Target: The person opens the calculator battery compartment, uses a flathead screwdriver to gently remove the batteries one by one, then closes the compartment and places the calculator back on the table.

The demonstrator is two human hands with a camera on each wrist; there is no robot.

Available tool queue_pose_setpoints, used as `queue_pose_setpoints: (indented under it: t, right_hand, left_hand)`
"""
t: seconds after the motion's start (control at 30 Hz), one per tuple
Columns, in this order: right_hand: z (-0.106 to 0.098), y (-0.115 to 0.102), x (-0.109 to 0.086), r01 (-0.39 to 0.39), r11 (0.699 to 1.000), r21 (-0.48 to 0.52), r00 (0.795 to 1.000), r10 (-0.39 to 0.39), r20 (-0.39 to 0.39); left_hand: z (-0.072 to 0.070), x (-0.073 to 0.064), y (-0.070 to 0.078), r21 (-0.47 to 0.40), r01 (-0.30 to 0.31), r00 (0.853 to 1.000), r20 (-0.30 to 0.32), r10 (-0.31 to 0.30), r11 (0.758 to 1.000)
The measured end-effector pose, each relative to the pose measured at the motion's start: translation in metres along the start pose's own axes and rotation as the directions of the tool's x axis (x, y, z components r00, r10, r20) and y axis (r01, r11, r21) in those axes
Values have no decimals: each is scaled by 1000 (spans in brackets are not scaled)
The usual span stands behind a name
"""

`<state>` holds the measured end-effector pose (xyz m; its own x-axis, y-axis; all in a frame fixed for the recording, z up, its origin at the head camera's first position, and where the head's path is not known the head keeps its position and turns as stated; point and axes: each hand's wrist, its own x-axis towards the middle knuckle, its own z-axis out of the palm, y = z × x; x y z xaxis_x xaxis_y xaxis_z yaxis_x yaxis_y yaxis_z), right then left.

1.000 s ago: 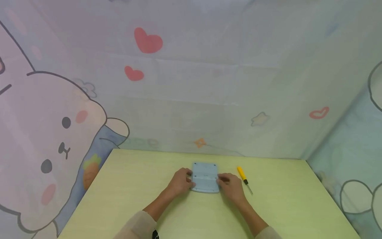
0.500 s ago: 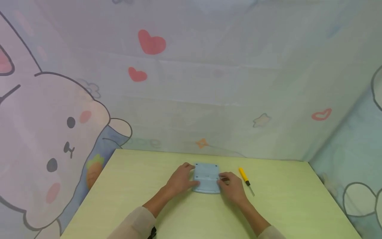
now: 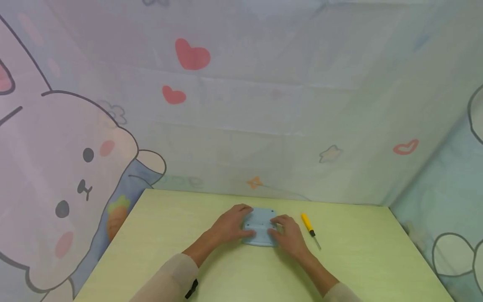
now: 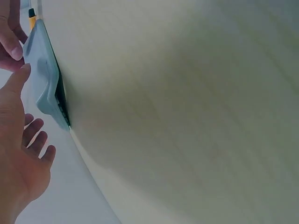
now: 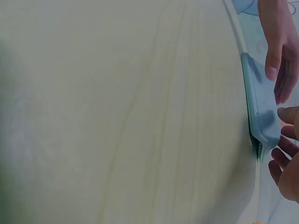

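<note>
A light-blue, calculator-like case lies on the table with small dark screw holes in its upper face. My left hand reaches over its left side, thumb extended onto the face and fingers loosely spread. In the left wrist view that thumb touches the case, while the other fingers of the left hand stay off it. On the right side, my right hand rests its thumb and forefinger on the face near the edge. In the right wrist view, the other fingers of the right hand hang loosely beside the case.
A screwdriver with a yellow-and-black handle lies to the right of the right hand, its shaft toward the near side. The pale yellow table ends at a printed cloth backdrop.
Both hands have shifted from the side edges of the case inward over its face. The left fingers have loosened and spread. The case and screwdriver stay about where they were.
</note>
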<state>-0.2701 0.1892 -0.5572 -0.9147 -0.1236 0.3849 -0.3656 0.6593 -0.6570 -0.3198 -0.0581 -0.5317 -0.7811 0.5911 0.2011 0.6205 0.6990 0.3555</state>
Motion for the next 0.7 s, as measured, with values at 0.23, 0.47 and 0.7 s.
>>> queue_pose_setpoints:
  t: [0.23,0.47,0.7]
  right_hand:
    - [4,0,4,80,996,-28,996,-80,27]
    - [8,-4,12,153,987,-51,986,-149,78]
    - [11,-4,15,178,983,-49,980,-172,97]
  left_hand:
    - [5,6,-3,50,-47,997,63,44,998]
    - [4,10,-2,30,-45,996,82,42,999]
    - [7,11,-3,4,-33,993,116,33,999]
